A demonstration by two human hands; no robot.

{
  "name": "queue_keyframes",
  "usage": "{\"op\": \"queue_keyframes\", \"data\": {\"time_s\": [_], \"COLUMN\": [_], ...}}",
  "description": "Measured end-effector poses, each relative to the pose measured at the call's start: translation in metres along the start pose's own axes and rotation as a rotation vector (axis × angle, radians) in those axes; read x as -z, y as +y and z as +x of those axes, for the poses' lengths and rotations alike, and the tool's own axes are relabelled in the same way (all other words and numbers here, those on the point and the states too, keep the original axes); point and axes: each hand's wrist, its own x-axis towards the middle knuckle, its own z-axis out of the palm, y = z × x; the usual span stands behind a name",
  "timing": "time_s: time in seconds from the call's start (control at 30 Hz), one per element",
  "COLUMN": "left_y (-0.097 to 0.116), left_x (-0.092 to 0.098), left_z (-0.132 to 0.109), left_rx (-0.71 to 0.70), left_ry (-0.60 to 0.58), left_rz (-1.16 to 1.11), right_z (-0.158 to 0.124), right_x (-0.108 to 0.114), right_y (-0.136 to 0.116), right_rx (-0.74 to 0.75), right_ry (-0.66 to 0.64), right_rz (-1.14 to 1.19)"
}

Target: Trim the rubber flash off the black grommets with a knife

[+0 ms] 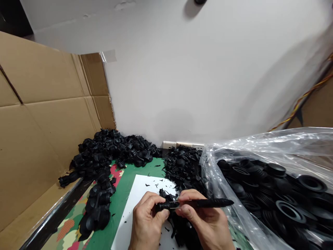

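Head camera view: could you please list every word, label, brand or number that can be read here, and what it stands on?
None can be read.
Cardboard box: no print visible.
Black tool in the right hand: no marking legible.
Black rubber part in the left hand: none visible.
Clear plastic bag: unprinted.
Green patterned mat: shapes only, no text.

The left hand [145, 217] is pinching a small black rubber part [163, 206] between thumb and fingers, and the right hand [205, 218] is gripping a black knife [208, 203] like a pen, its blade end meeting the part right at the grip. Just beyond the grip, black trimmings [182, 166] are lying heaped over a white sheet [142, 194]. Right of the grip, a clear plastic bag [260, 146] is holding more black parts; left of it, a pile of parts [109, 149] is sitting against cardboard [39, 114].
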Motion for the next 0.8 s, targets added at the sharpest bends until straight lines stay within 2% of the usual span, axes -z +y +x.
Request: {"op": "queue_keyframes", "data": {"time_s": [0.43,0.7,0.8], "left_y": [-0.002,-0.002,-0.003], "left_x": [0.0,-0.001,-0.001], "left_z": [-0.002,-0.001,-0.002], "left_rx": [-0.06,-0.077,-0.093], "left_ry": [-0.049,-0.031,-0.028], "left_rz": [0.058,0.047,0.042], "right_z": [0.003,0.001,-0.002], "right_x": [0.003,0.001,-0.003], "right_y": [0.017,0.015,0.012], "right_rx": [0.019,0.147,0.243], "right_ry": [-0.118,-0.131,-0.107], "right_rz": [0.001,-0.062,-0.125]}}
